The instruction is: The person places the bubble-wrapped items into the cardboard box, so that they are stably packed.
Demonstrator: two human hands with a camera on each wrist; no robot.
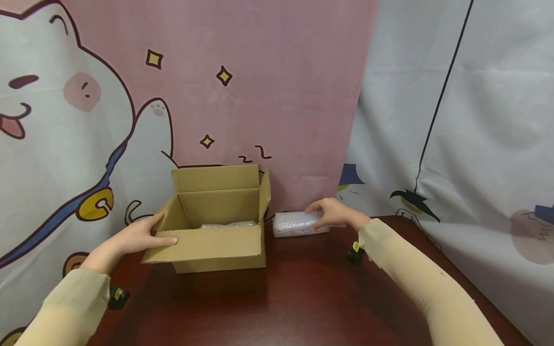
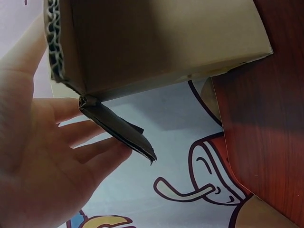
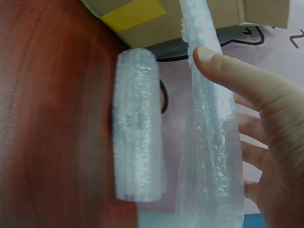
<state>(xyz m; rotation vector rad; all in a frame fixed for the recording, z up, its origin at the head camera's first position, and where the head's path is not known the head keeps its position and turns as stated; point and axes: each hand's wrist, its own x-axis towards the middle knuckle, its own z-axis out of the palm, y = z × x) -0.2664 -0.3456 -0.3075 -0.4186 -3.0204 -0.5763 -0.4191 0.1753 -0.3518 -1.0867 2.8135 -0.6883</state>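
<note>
An open cardboard box (image 1: 218,265) stands on the table, its flaps up or folded outward. My left hand (image 1: 134,235) grips its left corner, the thumb over the front flap (image 1: 216,243) and the fingers behind the left flap, as the left wrist view shows. To the right of the box, my right hand (image 1: 331,213) holds a bubble-wrapped bundle (image 3: 211,123) between thumb and fingers. Beside it a second bubble-wrapped roll (image 3: 137,126) lies on the table. What the wrapping covers is hidden. More bubble wrap (image 1: 229,224) shows inside the box.
The dark red wooden table (image 1: 303,298) runs up to a printed cloth backdrop (image 1: 281,96) close behind the box and the bundles. Yellow tape (image 3: 135,18) is on the box's side. A grey-white cloth (image 1: 476,158) hangs along the table's right edge.
</note>
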